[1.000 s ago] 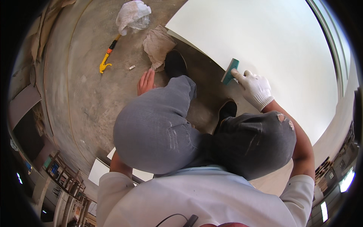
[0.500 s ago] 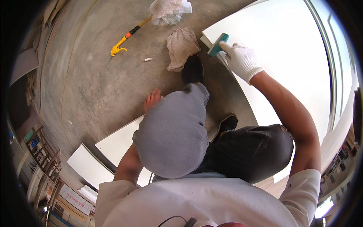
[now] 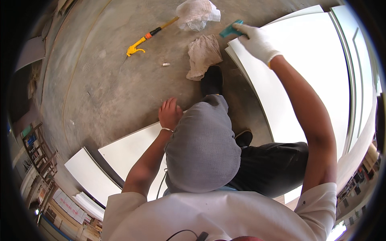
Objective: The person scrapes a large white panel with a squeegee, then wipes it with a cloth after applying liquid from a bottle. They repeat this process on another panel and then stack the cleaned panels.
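Note:
My right hand (image 3: pixel 257 42), in a white knitted glove, grips a teal handheld scraper (image 3: pixel 230 29) just past the far left corner of a large white panel (image 3: pixel 305 68). The scraper is tilted and stands apart from the panel's face. My bare left hand (image 3: pixel 170 113), with a pale band at its wrist, is beside my grey-clad knee. Its fingers are a little bent and apart, with nothing visible in them. Below it, partly hidden by my forearm, lies another white panel (image 3: pixel 128 150).
On the concrete floor (image 3: pixel 100 88) lie a yellow air blow gun (image 3: pixel 136 47), a crumpled beige cloth (image 3: pixel 204 56), a whitish plastic-wrapped bundle (image 3: pixel 198 14) and a small white piece (image 3: pixel 166 64). A narrower white panel (image 3: pixel 88 172) is at left, near a wooden rack (image 3: pixel 39 150).
My right hand has lifted the scraper up and away from the white panel's edge. My left hand has come further into view beside the knee. The whole view has shifted slightly.

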`<state>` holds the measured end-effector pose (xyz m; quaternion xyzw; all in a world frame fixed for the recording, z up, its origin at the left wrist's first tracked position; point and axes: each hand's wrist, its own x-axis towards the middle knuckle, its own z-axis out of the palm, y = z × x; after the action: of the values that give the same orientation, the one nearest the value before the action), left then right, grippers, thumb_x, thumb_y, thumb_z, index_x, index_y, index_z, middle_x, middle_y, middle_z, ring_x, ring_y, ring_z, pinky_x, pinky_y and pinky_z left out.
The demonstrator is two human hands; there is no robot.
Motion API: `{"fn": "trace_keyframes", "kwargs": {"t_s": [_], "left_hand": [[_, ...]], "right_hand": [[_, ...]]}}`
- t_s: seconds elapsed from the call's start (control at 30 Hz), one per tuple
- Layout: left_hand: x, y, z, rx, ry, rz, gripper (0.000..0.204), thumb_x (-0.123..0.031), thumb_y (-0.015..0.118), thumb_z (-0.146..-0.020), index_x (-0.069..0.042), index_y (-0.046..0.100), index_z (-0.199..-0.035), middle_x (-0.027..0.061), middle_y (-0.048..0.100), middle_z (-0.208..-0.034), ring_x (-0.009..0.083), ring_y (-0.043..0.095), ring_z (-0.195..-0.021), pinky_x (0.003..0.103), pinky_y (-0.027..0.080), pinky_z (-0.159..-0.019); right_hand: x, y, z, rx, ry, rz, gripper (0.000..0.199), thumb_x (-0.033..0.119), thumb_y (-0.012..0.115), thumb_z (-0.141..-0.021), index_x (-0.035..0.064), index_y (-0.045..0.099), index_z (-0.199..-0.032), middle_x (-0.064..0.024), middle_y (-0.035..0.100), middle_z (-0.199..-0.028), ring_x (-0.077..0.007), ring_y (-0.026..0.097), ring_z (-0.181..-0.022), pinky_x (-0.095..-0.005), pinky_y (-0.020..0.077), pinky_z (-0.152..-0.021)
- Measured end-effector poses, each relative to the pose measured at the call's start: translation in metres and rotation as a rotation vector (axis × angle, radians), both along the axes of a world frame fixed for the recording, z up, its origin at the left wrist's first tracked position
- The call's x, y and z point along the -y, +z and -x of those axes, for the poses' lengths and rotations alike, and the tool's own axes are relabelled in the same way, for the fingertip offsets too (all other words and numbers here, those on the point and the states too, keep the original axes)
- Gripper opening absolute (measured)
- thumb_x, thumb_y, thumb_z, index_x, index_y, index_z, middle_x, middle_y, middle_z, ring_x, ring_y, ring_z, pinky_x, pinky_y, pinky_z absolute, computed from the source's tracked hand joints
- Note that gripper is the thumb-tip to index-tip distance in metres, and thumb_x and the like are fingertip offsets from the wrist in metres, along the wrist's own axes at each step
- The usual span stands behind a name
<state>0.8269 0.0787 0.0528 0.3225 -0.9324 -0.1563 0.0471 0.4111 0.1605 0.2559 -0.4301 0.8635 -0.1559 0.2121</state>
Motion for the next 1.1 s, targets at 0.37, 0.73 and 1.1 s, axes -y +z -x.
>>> {"fn": "trace_keyframes", "kwargs": {"t_s": [0.37, 0.73, 1.1], "left_hand": [[0.034, 0.033, 0.272, -0.633, -0.167, -0.612, 0.022, -0.015, 0.072, -0.094, -0.005, 0.073, -0.114, 0.0111, 0.074, -0.102, 0.0257, 0.069, -0.085, 0.037, 0.056, -0.079], [0.086, 0.034, 0.360, -0.048, -0.369, -0.531, 0.020, -0.021, 0.073, -0.090, -0.002, 0.074, -0.091, 0.0179, 0.074, -0.087, 0.0306, 0.070, -0.082, 0.042, 0.055, -0.079], [0.105, -0.085, 0.171, 0.192, -0.236, -0.434, 0.035, -0.034, 0.068, -0.097, 0.000, 0.071, -0.099, 0.0241, 0.071, -0.090, 0.0418, 0.069, -0.090, 0.051, 0.050, -0.079]], "right_hand": [[-0.075, 0.033, 0.004, -0.235, 0.092, -0.105, 0.040, 0.008, 0.061, -0.102, 0.0121, 0.066, -0.141, -0.0169, 0.073, -0.103, -0.0275, 0.072, -0.086, -0.0376, 0.0588, -0.082], [-0.168, 0.060, -0.028, -0.149, 0.021, -0.350, 0.042, 0.012, 0.065, -0.097, 0.0219, 0.068, -0.138, -0.0095, 0.072, -0.095, -0.0270, 0.071, -0.082, -0.0397, 0.0576, -0.078], [-0.464, 0.083, -0.205, -0.144, -1.151, 0.035, 0.050, 0.013, 0.064, -0.095, 0.0188, 0.063, -0.144, -0.0136, 0.074, -0.119, -0.0310, 0.073, -0.096, -0.0383, 0.0564, -0.087]]}}
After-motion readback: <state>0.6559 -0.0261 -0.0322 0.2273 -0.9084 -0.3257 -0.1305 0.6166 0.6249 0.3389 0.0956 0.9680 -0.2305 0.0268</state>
